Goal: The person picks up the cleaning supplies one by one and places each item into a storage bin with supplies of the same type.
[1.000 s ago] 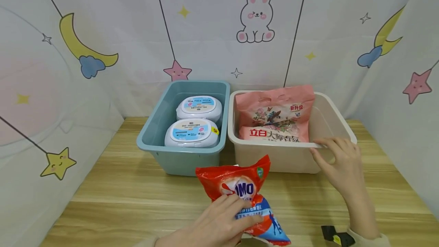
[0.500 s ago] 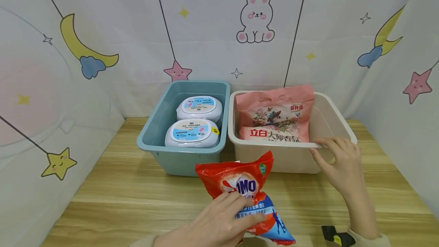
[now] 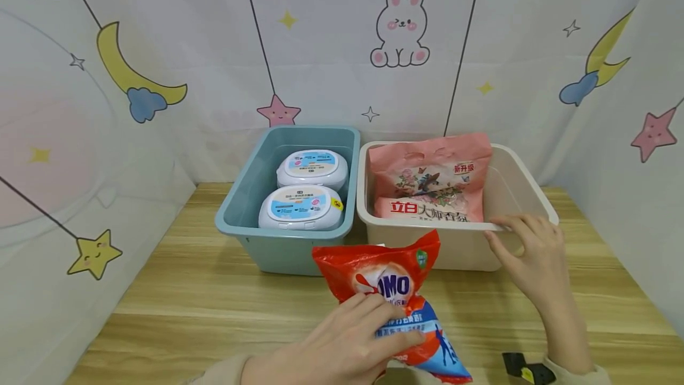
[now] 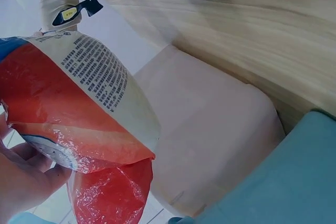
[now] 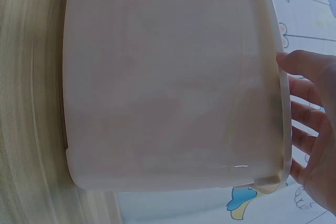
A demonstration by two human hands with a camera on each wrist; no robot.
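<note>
My left hand (image 3: pixel 350 340) grips a red and blue OMO detergent bag (image 3: pixel 392 263) above the table, in front of the two bins. In the left wrist view the bag (image 4: pixel 84 114) shows a white printed panel, and the left hand (image 4: pixel 23 182) holds it from the side. The right hand (image 3: pixel 537 260) pinches the front rim of the cream bin (image 3: pixel 465 248) near its right corner. The right wrist view shows the thumb outside and the other fingers over the rim. Inside that bin, a pink detergent bag (image 3: pixel 427 177) stands at the left.
A blue-green bin (image 3: pixel 288 254) stands left of the cream one, holding two white oval tubs (image 3: pixel 301 207) with blue labels. Behind hangs a patterned cloth (image 3: pixel 331 46). A black strap piece (image 3: pixel 529 370) shows by the right wrist on the wooden table (image 3: pixel 214 314).
My left hand and the OMO bag have moved slightly right and up toward the cream bin. The right hand stays on the rim.
</note>
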